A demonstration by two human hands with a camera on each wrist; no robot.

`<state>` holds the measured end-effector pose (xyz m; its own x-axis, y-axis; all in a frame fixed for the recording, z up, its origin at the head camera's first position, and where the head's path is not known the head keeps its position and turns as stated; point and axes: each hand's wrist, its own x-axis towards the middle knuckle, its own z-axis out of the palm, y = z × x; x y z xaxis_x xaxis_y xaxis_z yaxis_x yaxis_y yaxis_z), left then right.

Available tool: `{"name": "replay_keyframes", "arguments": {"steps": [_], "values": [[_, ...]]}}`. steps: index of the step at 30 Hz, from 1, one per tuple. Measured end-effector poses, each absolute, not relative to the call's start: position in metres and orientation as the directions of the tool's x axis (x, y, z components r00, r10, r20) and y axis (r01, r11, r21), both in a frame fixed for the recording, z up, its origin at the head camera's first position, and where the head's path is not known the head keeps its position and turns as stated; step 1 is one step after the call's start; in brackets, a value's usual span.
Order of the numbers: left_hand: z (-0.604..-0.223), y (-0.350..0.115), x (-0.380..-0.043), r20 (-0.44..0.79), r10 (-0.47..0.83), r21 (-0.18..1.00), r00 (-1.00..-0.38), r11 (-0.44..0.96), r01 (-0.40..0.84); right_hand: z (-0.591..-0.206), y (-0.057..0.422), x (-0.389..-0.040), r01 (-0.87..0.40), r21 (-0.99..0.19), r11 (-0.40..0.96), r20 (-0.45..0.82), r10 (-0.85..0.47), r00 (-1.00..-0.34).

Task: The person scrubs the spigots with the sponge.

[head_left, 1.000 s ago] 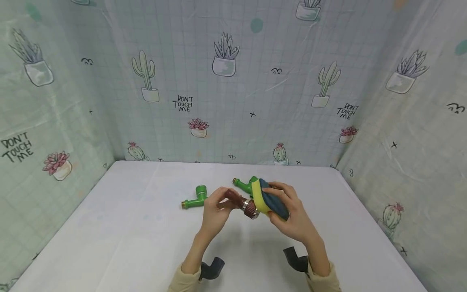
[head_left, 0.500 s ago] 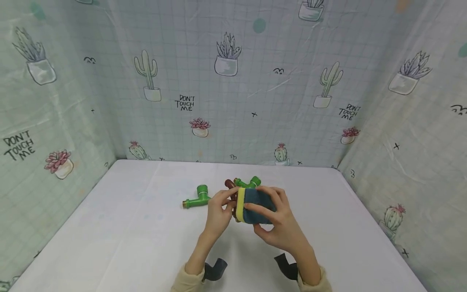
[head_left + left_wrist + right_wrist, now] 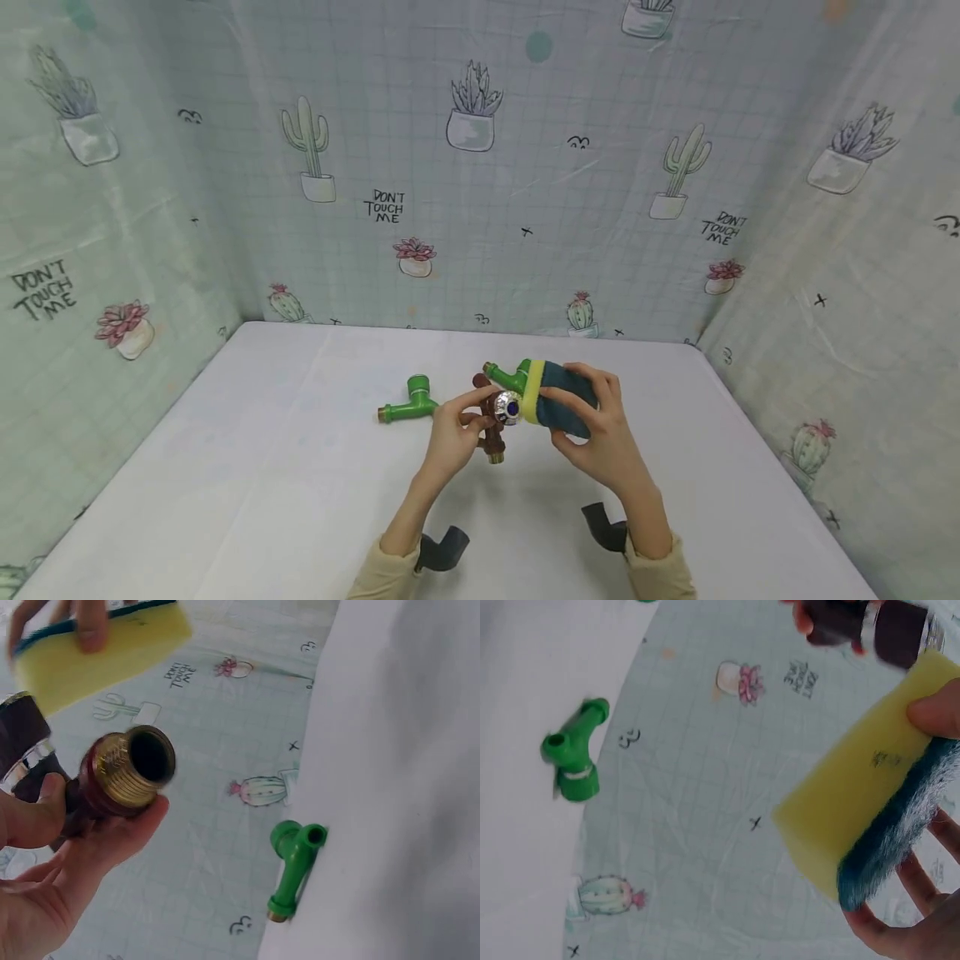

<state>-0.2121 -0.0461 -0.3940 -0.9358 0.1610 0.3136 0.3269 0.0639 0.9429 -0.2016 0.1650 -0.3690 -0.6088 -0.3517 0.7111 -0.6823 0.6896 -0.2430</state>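
My left hand (image 3: pixel 447 437) grips a brown tap (image 3: pixel 493 442) with a chrome-ended knob (image 3: pixel 507 408), held above the table. In the left wrist view, the tap's threaded brass end (image 3: pixel 142 769) points away from the fingers, its bore dark. My right hand (image 3: pixel 611 446) pinches a sponge (image 3: pixel 566 400) between thumb and fingers. One side of this sponge is yellow foam (image 3: pixel 862 761), the other a dark blue-green scouring layer (image 3: pixel 900 821). The yellow face is turned toward the tap, its edge close beside the knob in the head view.
Two green pipe-like taps lie on the white table (image 3: pixel 262 467) behind the hands: one green tap (image 3: pixel 408 408) at left, another green tap (image 3: pixel 506 379) partly hidden by the sponge. Cactus-print cloth (image 3: pixel 360 150) walls the back and sides. Dark wrist mounts (image 3: pixel 444 548) show below both hands.
The sponge swept left across the tap, covering most of it, then came back right. The tap has turned in my left hand, so its knob now faces the head camera.
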Motion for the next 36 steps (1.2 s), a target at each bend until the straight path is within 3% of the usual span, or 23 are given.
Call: {"name": "replay_keyframes", "arguments": {"steps": [4, 8, 15, 23, 31, 36], "values": [[-0.398, -0.053, -0.219, 0.211, 0.192, 0.977, -0.958, -0.068, 0.202, -0.369, 0.176, -0.204, -0.678, -0.275, 0.681, 0.714, -0.327, -0.619], [-0.397, -0.067, -0.227, 0.04, 0.28, 0.985, -0.959, -0.171, -0.009, -0.368, 0.188, -0.205, -0.709, -0.287, 0.644, 0.699, -0.366, -0.615], [-0.404, -0.116, -0.234, -0.271, 0.411, 0.917, -0.87, -0.164, -0.363, -0.378, 0.213, -0.195, -0.699, -0.271, 0.662, 0.613, -0.441, -0.655], [-0.416, -0.15, -0.234, -0.421, 0.423, 0.884, -0.803, -0.007, -0.467, -0.392, 0.222, -0.191, -0.7, -0.244, 0.671, 0.553, -0.497, -0.669], [-0.424, -0.154, -0.246, -0.508, 0.512, 0.818, -0.693, 0.034, -0.575, -0.398, 0.225, -0.189, -0.694, -0.247, 0.677, 0.522, -0.51, -0.684], [-0.435, -0.157, -0.256, -0.55, 0.502, 0.797, -0.668, 0.076, -0.599, -0.402, 0.227, -0.187, -0.682, -0.263, 0.683, 0.505, -0.505, -0.7]]}}
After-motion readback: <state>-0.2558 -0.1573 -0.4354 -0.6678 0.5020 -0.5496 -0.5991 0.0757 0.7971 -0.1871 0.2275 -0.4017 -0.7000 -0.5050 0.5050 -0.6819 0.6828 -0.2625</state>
